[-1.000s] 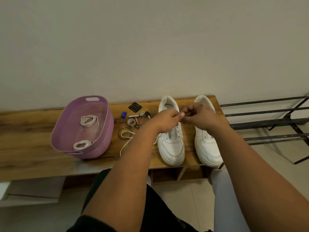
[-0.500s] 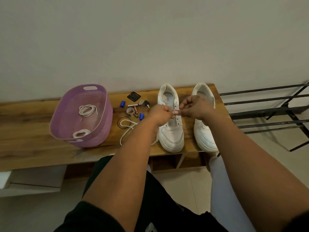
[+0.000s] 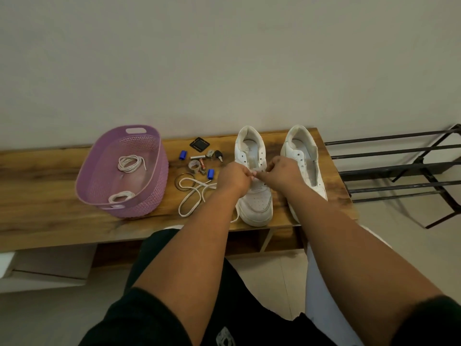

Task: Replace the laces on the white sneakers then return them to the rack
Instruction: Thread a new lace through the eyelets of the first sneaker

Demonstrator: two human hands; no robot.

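Observation:
Two white sneakers stand side by side on the wooden bench (image 3: 50, 221), toes toward me. Over the eyelets of the left sneaker (image 3: 254, 203) my left hand (image 3: 234, 178) and my right hand (image 3: 282, 173) meet, fingertips pinching a white lace (image 3: 192, 196) between them. The lace's loose part lies looped on the bench to the left of that shoe. The right sneaker (image 3: 303, 156) stands without a lace, partly behind my right forearm.
A purple basket (image 3: 149, 196) at the left holds two coiled white laces. Small items lie between basket and shoes: blue caps, keys, a battery, a tape roll, a black square. A black metal shoe rack (image 3: 399, 168) stands at the right.
The view has tilted up, so the bench sits lower in frame. Both hands stay together over the left sneaker, shifted slightly toward its toe.

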